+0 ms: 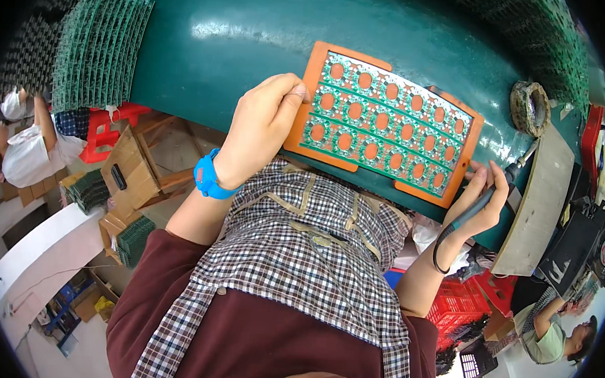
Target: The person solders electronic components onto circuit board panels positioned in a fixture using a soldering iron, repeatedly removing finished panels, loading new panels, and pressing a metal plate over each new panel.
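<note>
My left hand (268, 121) is closed on the left edge of an orange tray (314, 72), thumb on top. In the tray lies a green circuit board panel (383, 121), with rows of ring-shaped boards and orange showing through their round holes. At the tray's lower right corner is my right hand (482, 200), its fingers curled and the thumb close to the rim. It holds what looks like a soldering iron (522, 159), metal tip pointing away to the upper right. The iron's dark cord (468, 214) crosses this hand and loops at the wrist.
A green tabletop (257, 30) spreads beneath the tray. Stacked green boards (101, 52) stand at the far left, more at the far right. A roll of tape (530, 108) sits beside a grey board (541, 197). Red crates (458, 302) are low right; other people work at both sides.
</note>
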`<state>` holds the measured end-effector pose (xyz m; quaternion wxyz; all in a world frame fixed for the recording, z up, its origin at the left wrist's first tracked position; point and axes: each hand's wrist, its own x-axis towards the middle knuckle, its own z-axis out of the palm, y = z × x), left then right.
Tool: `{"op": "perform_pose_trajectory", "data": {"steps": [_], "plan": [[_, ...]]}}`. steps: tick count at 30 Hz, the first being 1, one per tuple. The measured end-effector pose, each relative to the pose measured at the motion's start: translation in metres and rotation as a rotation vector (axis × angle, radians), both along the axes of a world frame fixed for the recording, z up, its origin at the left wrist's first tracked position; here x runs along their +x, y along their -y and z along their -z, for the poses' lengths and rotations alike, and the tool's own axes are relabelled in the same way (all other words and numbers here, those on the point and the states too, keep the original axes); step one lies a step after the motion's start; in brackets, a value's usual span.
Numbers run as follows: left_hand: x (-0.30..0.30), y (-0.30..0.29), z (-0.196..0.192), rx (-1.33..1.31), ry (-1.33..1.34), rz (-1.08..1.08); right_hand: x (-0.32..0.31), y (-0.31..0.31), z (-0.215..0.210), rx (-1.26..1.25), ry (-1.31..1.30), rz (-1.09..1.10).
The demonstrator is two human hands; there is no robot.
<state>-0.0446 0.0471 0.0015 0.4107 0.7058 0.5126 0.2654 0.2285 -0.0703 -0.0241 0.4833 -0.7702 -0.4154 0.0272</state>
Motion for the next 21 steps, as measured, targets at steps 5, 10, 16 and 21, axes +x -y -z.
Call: {"op": "perform_pose_trajectory", "data": {"steps": [5,10,16,21], "plan": [[-0.001,-0.006,-0.008,-0.09,0.001,-0.018,-0.003,-0.001,0.0,0.044,-0.018,-0.035],[0.012,0.01,-0.015,0.041,-0.266,0.0,-0.004,0.003,-0.001,0.023,-0.014,-0.034],[0.028,0.013,-0.021,0.446,-0.42,-0.006,0.0,0.005,0.006,-0.013,0.057,-0.044],[0.012,0.009,-0.054,-0.194,0.065,-0.018,0.0,-0.006,-0.01,0.157,0.148,-0.074]]}}
